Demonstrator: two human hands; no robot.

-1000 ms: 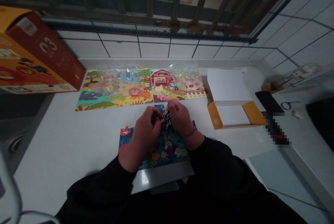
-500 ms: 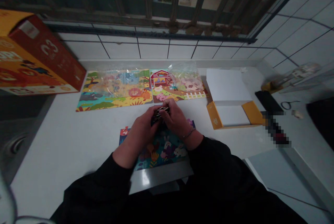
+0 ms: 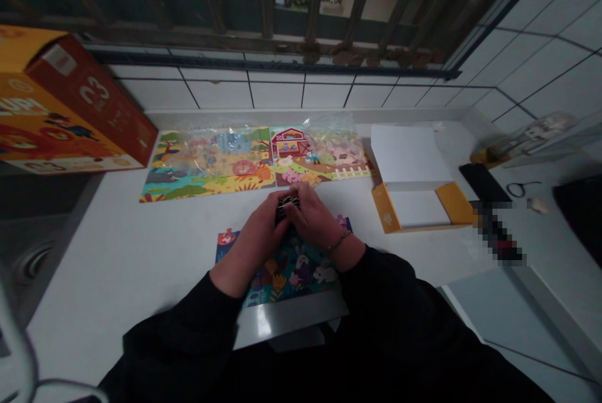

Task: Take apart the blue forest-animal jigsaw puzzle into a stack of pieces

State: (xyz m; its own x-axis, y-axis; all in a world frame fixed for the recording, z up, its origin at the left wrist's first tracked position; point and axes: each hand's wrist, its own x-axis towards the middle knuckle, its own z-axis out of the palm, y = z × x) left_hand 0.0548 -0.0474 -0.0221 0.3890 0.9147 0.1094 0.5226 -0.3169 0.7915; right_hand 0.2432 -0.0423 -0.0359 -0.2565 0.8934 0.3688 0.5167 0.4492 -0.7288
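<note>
Both hands, left [image 3: 261,227] and right [image 3: 314,218], are closing their grip around a dark stack [image 3: 288,204], pretty much hiding it, so I can't make out the pieces. It's sitting above the puzzle [image 3: 291,271], whose middle the forearms are partly covering. Orange box [image 3: 70,102]'s getting cut off at left.

Wrapping [image 3: 202,149]: clear plastic, glossy, crinkled; wall tiles [image 3: 275,93]: smooth; open box [image 3: 420,205]: cardboard-like, matt

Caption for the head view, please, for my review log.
Left hand and right hand cup a stack of small pieces above a dark, partly assembled animal puzzle.
</note>
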